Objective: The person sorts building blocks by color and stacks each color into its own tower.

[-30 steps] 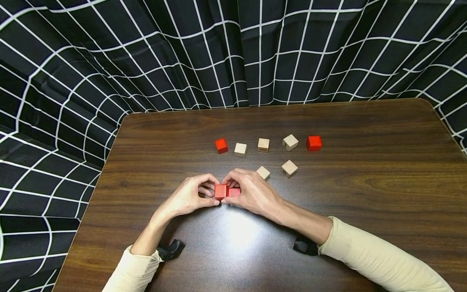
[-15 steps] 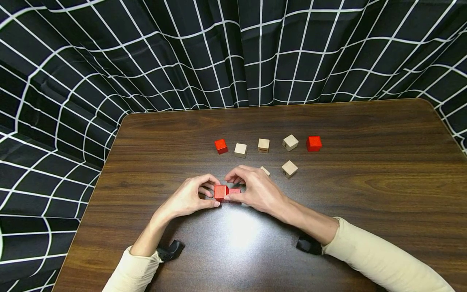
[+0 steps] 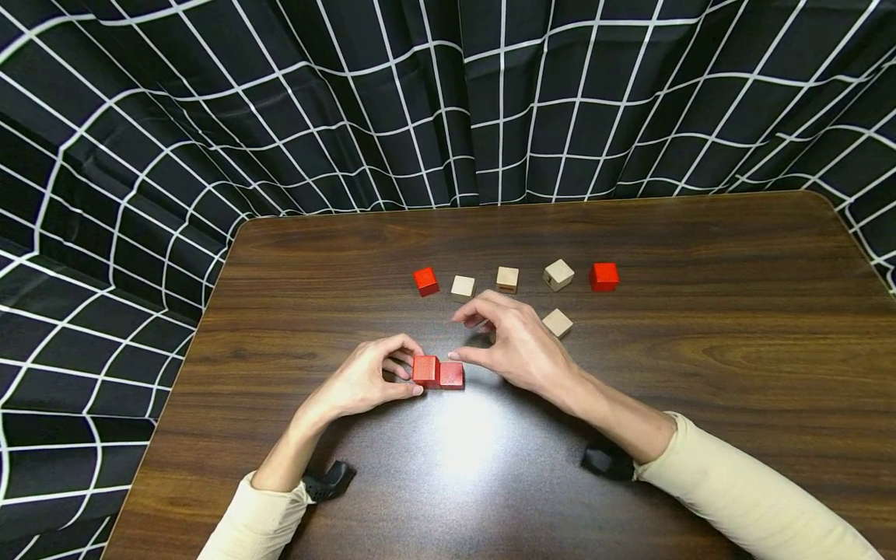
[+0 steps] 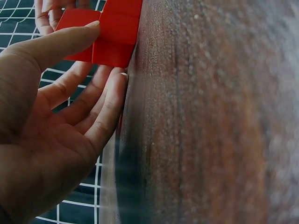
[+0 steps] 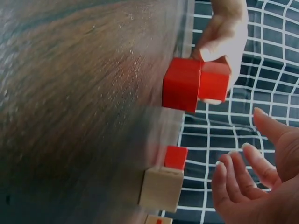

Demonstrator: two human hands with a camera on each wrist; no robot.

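My left hand (image 3: 367,373) pinches an upper red wooden cube (image 3: 425,369) between thumb and fingers. That cube sits on another red cube (image 4: 112,52), best seen in the left wrist view. Against the lower one's right side stands a further red cube (image 3: 451,376), flat on the table. To the right, apart from these cubes, my right hand (image 3: 521,342) hovers above the table with fingers spread and nothing between them. In the right wrist view its fingers (image 5: 243,175) are free of the stack. The right hand covers most of a pale cube beneath it.
Along the back of the wooden table (image 3: 700,350) are a red cube (image 3: 425,281), pale cubes (image 3: 463,288) and another red cube (image 3: 604,277). A pale cube (image 3: 558,323) lies just beyond the right hand. Black gridded curtain (image 3: 392,101) surrounds the table.
My right hand has released the red cubes and moved right and away from me. The lower right red cube is now fully uncovered. The left hand stays in place.
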